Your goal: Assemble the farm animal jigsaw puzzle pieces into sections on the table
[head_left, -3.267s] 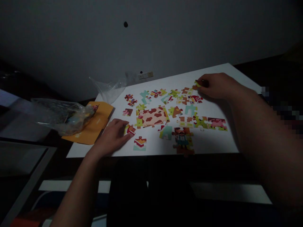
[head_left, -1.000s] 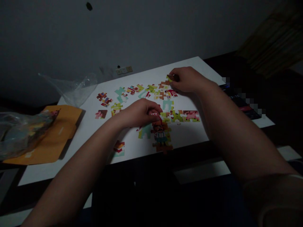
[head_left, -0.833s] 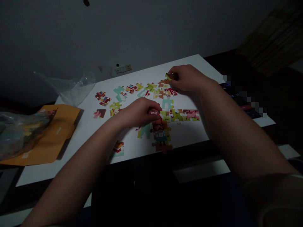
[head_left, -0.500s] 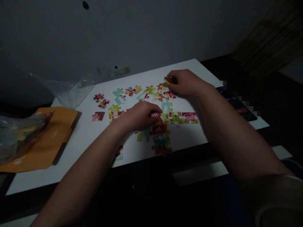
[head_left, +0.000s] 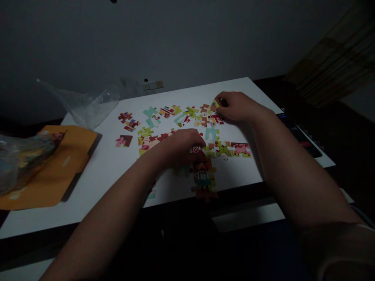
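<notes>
Several colourful jigsaw pieces lie spread over a white table point(head_left: 117, 164). My left hand point(head_left: 180, 146) is closed on a small red piece with a white barn-door mark point(head_left: 195, 150), just above the joined farmer figure point(head_left: 202, 177). My right hand point(head_left: 237, 106) rests farther back, its fingers pinched on a green-yellow piece point(head_left: 216, 104) beside a loose cluster of brown and red pieces point(head_left: 206, 119). A joined cow section point(head_left: 152, 139) shows left of my left hand, partly hidden by it.
An orange envelope point(head_left: 55, 168) lies at the table's left, with a clear plastic bag of pieces point(head_left: 17, 160) on it. Another empty clear bag point(head_left: 84, 105) sits at the back left. A dark device point(head_left: 299, 132) lies at the right edge. A wall socket point(head_left: 152, 84) is behind.
My left hand left the table's front left, took the red barn-door piece and brought it over above the farmer figure. My right hand has stayed pinched on the green-yellow piece. The camera view shifted.
</notes>
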`<state>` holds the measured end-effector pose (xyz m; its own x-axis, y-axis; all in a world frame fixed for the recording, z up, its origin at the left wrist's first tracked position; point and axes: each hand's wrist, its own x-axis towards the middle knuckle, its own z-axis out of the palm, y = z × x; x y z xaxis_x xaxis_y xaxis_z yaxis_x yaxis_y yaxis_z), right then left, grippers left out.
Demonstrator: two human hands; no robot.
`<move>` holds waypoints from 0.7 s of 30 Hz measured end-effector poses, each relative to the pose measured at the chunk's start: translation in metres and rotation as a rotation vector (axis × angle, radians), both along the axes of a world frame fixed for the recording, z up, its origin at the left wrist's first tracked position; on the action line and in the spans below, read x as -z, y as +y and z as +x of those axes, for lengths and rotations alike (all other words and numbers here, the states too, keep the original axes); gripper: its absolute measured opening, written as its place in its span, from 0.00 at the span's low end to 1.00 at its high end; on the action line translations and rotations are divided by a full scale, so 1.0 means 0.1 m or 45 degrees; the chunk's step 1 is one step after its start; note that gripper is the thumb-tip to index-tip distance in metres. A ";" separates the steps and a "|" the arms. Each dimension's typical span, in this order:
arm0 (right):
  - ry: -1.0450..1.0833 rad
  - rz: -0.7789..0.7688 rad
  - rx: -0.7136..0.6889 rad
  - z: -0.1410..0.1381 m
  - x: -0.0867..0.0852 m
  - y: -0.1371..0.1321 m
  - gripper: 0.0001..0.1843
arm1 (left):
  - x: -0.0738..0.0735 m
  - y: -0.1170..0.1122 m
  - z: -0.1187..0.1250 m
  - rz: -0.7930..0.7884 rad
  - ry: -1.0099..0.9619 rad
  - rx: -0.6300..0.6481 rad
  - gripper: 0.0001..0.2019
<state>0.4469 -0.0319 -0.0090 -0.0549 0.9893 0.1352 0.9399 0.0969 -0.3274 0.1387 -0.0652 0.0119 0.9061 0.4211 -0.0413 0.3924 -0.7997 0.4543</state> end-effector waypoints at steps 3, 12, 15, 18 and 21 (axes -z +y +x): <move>-0.027 -0.028 0.003 0.02 0.02 0.02 0.16 | 0.07 0.02 -0.02 0.049 -0.062 0.026 0.12; -0.108 -0.084 -0.027 0.03 0.03 0.06 0.16 | -0.38 -0.29 -0.16 0.214 -0.356 -0.077 0.13; -0.092 -0.082 -0.018 0.05 0.07 0.08 0.18 | -0.73 -0.87 -0.25 0.127 -0.373 0.097 0.14; -0.092 -0.079 -0.013 0.07 0.09 0.10 0.18 | -0.88 -1.31 -0.38 0.121 -0.297 0.290 0.16; -0.101 -0.103 -0.005 0.05 0.07 0.09 0.18 | -0.78 -1.47 -0.53 0.224 -0.184 0.427 0.29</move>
